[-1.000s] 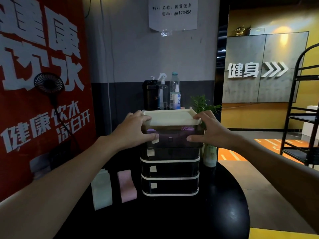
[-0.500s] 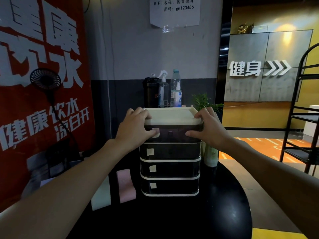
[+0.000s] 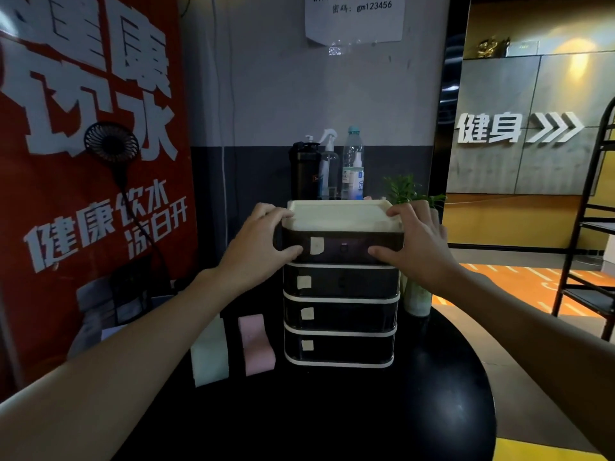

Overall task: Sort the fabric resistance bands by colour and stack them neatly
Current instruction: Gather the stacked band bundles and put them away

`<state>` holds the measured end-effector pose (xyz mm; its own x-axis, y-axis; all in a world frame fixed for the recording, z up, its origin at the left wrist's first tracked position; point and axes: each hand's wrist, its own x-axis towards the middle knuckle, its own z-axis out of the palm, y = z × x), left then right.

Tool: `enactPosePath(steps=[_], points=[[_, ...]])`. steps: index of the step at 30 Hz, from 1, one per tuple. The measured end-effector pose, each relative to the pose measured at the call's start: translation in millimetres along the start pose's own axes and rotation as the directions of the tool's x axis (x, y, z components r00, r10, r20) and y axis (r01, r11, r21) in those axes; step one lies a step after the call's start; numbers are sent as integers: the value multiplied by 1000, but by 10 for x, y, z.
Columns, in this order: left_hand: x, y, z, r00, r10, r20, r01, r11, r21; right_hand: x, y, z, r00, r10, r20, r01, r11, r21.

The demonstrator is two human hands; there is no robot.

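A four-drawer organiser (image 3: 341, 314) with dark fronts and a cream top stands on the round black table (image 3: 332, 417). My left hand (image 3: 263, 247) and my right hand (image 3: 416, 247) clasp its top drawer (image 3: 342, 249) from either side. Their fingers lie over the cream top and their thumbs press on the drawer front. Left of the organiser, a pale folded band (image 3: 209, 354) and a pink folded band (image 3: 256, 347) lie side by side on the table. The dark fronts hide what is inside the drawers.
Behind the organiser stand a black shaker (image 3: 304, 171), a spray bottle (image 3: 327, 164) and a water bottle (image 3: 353, 164). A small plant in a pale vase (image 3: 416, 297) sits at its right. A black rack (image 3: 592, 234) stands far right, and a red banner with a fan (image 3: 111, 143) at left.
The top drawer stood pulled out with purple fabric showing inside; both hands have pushed it back in, and the contents are no longer visible.
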<state>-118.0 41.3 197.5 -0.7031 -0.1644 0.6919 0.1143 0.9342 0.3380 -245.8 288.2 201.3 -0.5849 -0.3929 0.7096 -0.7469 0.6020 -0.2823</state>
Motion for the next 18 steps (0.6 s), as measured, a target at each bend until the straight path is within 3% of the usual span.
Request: enactPosePath(steps=[2,8,13,18], points=[[-153,-87,-84,1000,-29,6,29,1000,-5,-125,-120,19,999,-40,-13,41,998,49],[-589,-505,-217,969,-178,173,180,984,5,-641,-539,401,970,-203,131,148,927,345],[-728,-843,-195,923,-217,316,223,975,18,-1089,-851,1032,921,-218,323,32,868,496],[-678,-1204,6,877,-271,396,255,962,94,-1367,-988,1655,856,-174,487,-79,887,455]])
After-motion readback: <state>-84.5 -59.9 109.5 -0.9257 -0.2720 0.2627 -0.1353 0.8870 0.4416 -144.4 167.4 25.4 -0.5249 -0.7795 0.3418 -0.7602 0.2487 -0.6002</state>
